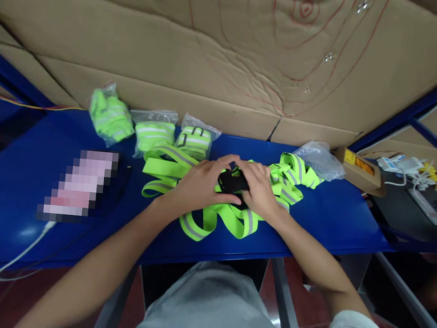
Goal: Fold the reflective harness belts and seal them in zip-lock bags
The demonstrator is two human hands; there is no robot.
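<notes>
Both hands meet over a heap of neon-yellow reflective straps (197, 228) with grey stripes on the blue table. My left hand (201, 183) curls around the left side of a black piece (232, 182) on the straps, its thumb stretched along the near side. From the right, my right hand (257, 185) has its fingers bent over the same black piece. Whether it is a buckle or a fold of black webbing I cannot tell, as the fingers partly cover it. Strap loops spread out on both sides of my hands.
Behind the heap, three clear bags of folded neon straps (154, 130) lean near the cardboard wall (136, 49). A phone (81, 185) with a white cable (23, 254) lies at left. A crumpled plastic bag (320, 160) and a small cardboard box (361, 171) are at right.
</notes>
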